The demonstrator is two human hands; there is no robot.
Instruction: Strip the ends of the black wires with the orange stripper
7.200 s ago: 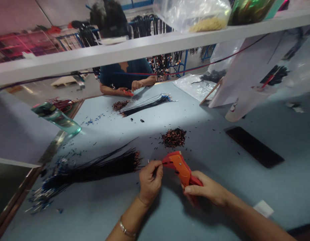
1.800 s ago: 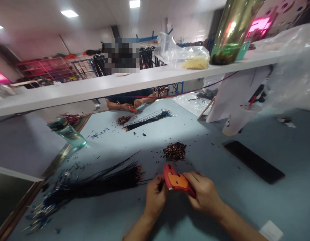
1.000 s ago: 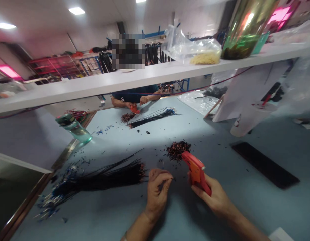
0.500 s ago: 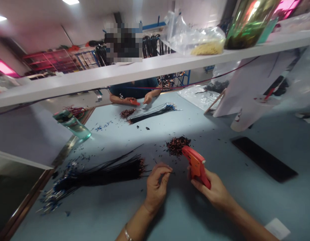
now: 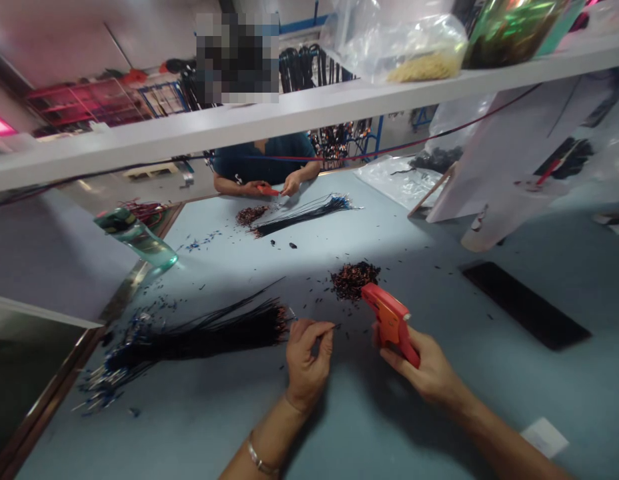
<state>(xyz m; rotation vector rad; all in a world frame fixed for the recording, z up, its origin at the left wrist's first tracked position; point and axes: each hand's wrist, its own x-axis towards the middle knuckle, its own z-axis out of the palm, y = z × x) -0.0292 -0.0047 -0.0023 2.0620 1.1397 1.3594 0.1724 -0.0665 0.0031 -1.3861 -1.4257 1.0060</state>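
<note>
My left hand (image 5: 309, 360) is closed in a pinch on a thin dark wire (image 5: 337, 327), whose short end sticks out past the fingertips. Just behind those knuckles, a pale and blue tip shows beside the bundle of black wires (image 5: 214, 340). My right hand (image 5: 424, 363) is wrapped round the handle of a red and orange wire stripper (image 5: 389, 317). The stripper's head points up and left, close to a heap of small black and copper-coloured scraps (image 5: 354, 280). A gap separates the stripper from the wire in my left hand.
Across the blue-grey table (image 5: 389, 427), a co-worker's hands (image 5: 292, 183) work beside a second wire bundle (image 5: 304, 217). A white shelf (image 5: 289, 113) crosses above. A teal bottle (image 5: 154, 247) stands tilted-looking at left; a black slab (image 5: 524, 303) lies at right.
My view has tipped slightly downward. My left hand has shifted a little left, keeping its pinch; the stripper stays in my right hand. The co-worker's free hand has come to the red tool.
</note>
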